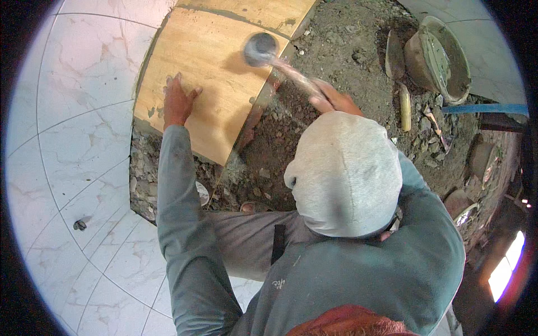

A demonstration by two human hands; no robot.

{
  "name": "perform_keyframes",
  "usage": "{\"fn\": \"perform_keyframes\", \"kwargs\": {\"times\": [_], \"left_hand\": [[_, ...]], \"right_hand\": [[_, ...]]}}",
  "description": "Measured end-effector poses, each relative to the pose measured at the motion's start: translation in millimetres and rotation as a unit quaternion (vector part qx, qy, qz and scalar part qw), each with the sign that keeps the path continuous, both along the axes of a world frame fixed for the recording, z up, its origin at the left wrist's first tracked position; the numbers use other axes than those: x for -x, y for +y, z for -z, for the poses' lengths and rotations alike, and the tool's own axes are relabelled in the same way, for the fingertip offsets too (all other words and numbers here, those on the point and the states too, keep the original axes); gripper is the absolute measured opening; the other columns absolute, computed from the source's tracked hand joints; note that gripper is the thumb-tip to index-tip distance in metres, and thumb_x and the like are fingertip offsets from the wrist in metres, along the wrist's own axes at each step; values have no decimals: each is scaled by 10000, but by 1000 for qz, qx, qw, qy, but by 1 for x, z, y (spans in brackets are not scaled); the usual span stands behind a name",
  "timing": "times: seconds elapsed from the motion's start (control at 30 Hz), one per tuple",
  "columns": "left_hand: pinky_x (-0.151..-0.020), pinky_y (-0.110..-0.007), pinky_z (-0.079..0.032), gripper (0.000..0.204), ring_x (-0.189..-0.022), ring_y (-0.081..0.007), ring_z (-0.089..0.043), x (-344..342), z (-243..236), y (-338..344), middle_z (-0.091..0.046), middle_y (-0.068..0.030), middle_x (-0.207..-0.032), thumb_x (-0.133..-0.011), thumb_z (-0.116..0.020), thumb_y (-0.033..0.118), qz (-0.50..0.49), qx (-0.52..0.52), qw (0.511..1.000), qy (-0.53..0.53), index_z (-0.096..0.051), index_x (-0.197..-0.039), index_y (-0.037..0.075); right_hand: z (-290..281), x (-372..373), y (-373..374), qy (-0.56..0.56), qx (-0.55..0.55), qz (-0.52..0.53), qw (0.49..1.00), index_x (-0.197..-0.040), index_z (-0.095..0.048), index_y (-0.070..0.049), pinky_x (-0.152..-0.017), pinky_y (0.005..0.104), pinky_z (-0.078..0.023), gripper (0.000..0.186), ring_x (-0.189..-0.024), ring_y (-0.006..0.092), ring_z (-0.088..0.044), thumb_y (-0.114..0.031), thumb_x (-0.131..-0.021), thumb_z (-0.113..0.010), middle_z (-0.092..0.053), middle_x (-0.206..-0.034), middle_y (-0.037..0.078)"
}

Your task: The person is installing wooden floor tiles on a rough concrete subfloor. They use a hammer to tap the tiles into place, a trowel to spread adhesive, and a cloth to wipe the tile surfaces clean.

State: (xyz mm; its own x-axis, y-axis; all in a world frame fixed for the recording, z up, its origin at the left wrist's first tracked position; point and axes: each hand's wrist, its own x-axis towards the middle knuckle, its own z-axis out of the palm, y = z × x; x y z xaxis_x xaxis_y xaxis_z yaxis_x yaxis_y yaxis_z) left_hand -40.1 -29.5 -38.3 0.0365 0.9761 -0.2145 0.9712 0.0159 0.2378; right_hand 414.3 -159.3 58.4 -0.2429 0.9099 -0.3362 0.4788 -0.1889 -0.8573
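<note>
My left hand (179, 102) lies flat on a yellow-beige floor tile (224, 101), its fingers spread. In my right hand (336, 102) is the light handle of a mallet (261, 49), whose round dark head hangs over the tile's far right part. Motion blurs the mallet, so I cannot tell whether its head touches the tile. A pale, rounded, cloth-covered shape (347, 173) hides most of my right forearm. Another yellow tile (252, 10) adjoins the far edge, with a grey joint between them.
Rough dark soil and rubble (336, 45) border the tile's right side. Farther right are a trowel (395, 56), a tub with grey mortar residue (440, 59), a small tool (437, 129) and a blue strip (485, 108). White marbled floor tiles (84, 73) extend along the left.
</note>
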Motion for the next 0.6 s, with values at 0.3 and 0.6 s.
{"fn": "perform_keyframes", "kwargs": {"times": [0.3,0.6], "left_hand": [[-1246,-539,-257,942,-1517,-522,-248,-13,-12,1,-273,-328,-1635,-873,-798,456,-13,19,1000,4,-342,-1583,36],[-1269,-478,-213,897,-1558,-438,-221,-19,-20,3,-307,-336,-1619,-911,-757,451,-8,27,1000,-2,-359,-1561,-21]], "right_hand": [[16,-28,-31,-135,49,5,990,-1509,-462,-92,-802,505,-562,581,-919,441,-733,-462,-1067,-528,-711,-1007,299],[18,-37,-21,-124,26,2,992,-1478,-491,-103,-633,533,-539,551,-712,464,-706,-445,-1050,-558,-698,-841,283]]}}
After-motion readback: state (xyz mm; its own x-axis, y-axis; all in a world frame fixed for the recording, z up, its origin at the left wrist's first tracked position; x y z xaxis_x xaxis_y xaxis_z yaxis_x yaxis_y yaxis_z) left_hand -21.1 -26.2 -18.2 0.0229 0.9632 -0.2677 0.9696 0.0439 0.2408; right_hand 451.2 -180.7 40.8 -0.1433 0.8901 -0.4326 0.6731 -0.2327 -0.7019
